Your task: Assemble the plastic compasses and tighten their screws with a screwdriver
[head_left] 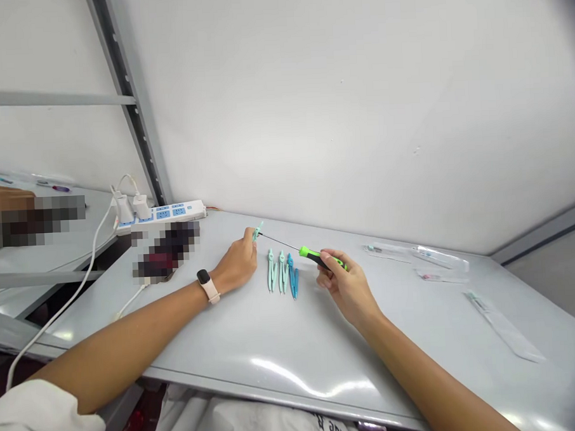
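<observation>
My left hand (239, 259) is closed on a mint-green drawing compass (257, 230), most of which my fingers hide. In my right hand (342, 283) is a screwdriver (313, 255) with a green and black handle. Its thin metal shaft points left, and the tip is at the held compass; whether it sits in a screw is too small to tell. Below, between my hands, two mint-green compasses (271, 270) and a blue compass (293, 277) lie side by side on the grey table (255, 344).
A white power strip (173, 211) with plugs stands at the back left, near a blurred dark object (168, 252) with a white cable. Several clear plastic sleeves (506, 330) with contents lie at right. Another person's hand (5, 199) is at far left, beyond the metal frame.
</observation>
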